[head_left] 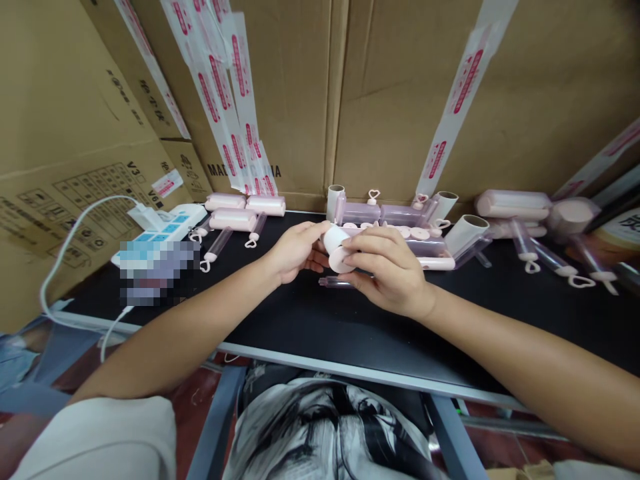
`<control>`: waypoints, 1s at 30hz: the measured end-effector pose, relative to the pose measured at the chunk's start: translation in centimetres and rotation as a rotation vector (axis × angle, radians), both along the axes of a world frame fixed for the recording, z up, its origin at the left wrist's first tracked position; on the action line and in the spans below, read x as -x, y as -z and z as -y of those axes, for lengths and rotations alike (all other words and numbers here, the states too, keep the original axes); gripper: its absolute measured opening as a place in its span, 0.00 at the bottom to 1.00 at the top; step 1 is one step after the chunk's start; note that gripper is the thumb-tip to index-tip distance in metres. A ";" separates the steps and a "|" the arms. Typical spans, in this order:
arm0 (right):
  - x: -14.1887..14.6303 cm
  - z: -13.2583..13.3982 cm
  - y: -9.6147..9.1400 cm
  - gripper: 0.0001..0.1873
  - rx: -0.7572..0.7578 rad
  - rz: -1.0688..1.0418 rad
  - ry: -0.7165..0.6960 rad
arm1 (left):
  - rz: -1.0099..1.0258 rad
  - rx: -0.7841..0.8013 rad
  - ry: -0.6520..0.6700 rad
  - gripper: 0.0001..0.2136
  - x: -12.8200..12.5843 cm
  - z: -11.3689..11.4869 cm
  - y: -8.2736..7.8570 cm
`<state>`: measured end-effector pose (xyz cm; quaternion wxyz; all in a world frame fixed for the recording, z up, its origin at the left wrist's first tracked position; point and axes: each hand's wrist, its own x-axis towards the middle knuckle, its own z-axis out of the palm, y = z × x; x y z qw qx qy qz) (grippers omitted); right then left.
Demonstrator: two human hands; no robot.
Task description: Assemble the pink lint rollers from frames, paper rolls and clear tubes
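Observation:
Above the black table, my left hand [300,252] is closed around a short white roll [334,236]. My right hand [387,267] grips a pale pink round cap [339,261] by its edge, at the near end of the roll. The cap and roll appear to touch; the fingers partly hide the join. Just below my hands lies a clear purple tube [334,283] on the table. Behind my right hand sit several pink round caps [419,233] and purple-and-pink cylinders [361,213].
Cardboard tubes [468,235] stand along the back. Pink cylinders [233,219] and heart-ended handles [219,245] lie at left, beside a white power strip [173,227] with cables. More pink parts [515,203] lie at right. A cardboard box [390,100] walls the back.

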<state>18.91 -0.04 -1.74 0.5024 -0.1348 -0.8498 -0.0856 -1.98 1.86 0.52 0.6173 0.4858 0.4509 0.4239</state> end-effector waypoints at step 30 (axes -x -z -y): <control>-1.2 -0.3 0.2 0.58 0.748 0.057 -0.188 | 0.017 -0.135 0.106 0.15 -0.3 0.7 0.1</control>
